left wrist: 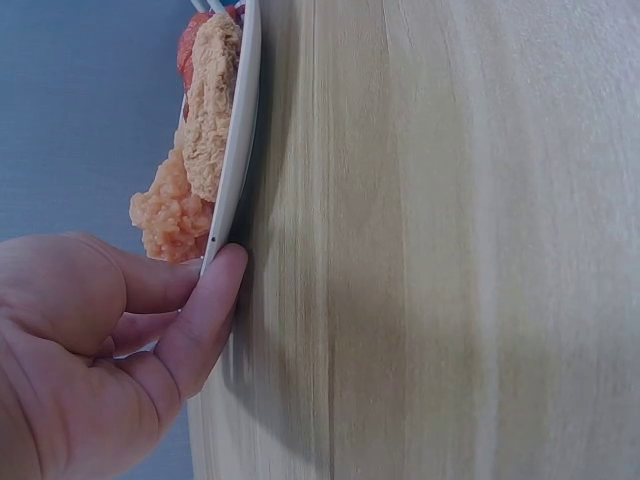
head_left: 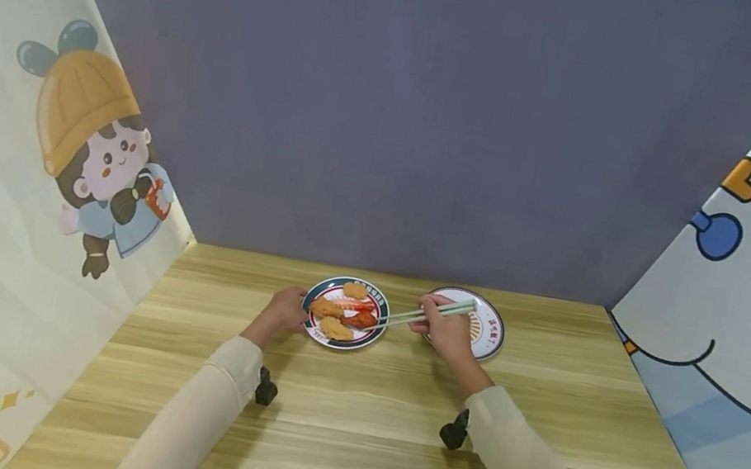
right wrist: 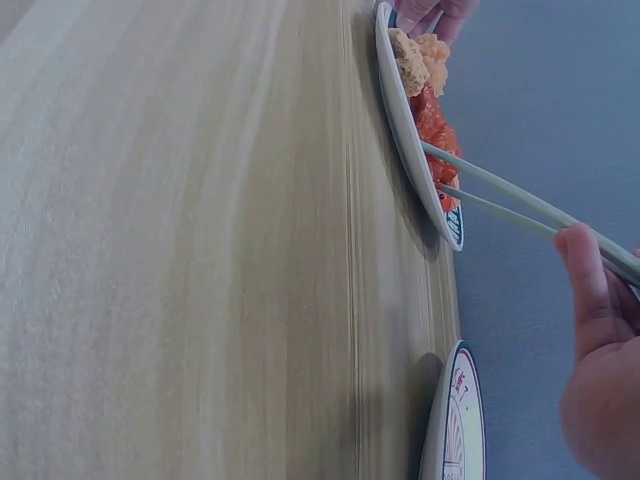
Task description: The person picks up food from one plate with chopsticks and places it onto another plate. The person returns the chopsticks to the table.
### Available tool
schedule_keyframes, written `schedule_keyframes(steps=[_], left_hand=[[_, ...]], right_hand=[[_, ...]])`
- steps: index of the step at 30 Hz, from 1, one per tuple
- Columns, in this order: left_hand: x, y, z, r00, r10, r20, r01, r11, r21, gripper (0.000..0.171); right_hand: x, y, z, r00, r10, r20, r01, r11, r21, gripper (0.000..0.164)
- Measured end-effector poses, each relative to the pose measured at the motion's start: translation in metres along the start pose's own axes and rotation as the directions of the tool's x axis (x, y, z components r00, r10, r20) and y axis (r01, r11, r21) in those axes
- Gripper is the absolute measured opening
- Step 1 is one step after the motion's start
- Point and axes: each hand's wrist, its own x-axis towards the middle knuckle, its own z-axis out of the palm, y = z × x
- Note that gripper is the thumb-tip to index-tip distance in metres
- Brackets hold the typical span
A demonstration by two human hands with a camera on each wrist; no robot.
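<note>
At the far side of the table, my left hand (head_left: 288,308) pinches the left edge of a round plate (head_left: 382,301) with a dark green rim, thumb on top and fingers beneath in the left wrist view. My right hand (head_left: 446,332) holds a pair of pale green chopsticks (head_left: 460,308). Their tips reach across to a glossy red food piece (head_left: 360,320) on that plate. Around it lie a breaded piece like a drumstick (head_left: 326,308), a golden fried piece (head_left: 337,330) in front and a smaller one (head_left: 355,290) behind.
A second plate (head_left: 491,337), white with red lettering and a fan-like print, sits right of the first, partly under my right hand. The wooden table (head_left: 338,446) ends at a grey back wall (head_left: 398,104). Cartoon-printed panels (head_left: 694,349) flank both sides.
</note>
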Motion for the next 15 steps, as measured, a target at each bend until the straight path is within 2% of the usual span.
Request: schedule_keyframes(steps=[1,7,15], left_hand=[[-0.002,0.003,-0.001,1.000,-0.020,0.004,0.020,1.000,-0.008,0.063],[-0.006,0.006,-0.001,1.000,-0.029,0.001,0.029,1.000,-0.004,0.063],[-0.006,0.003,-0.001,1.000,-0.005,0.000,0.005,1.000,0.004,0.062]], right_hand=[[0.000,0.000,0.000,1.000,0.002,-0.002,-0.002,1.000,0.003,0.029],[-0.001,-0.006,-0.003,0.999,0.034,-0.014,-0.034,0.999,0.027,0.031],[0.000,-0.015,-0.010,0.999,0.049,-0.015,-0.048,0.999,0.014,0.038]])
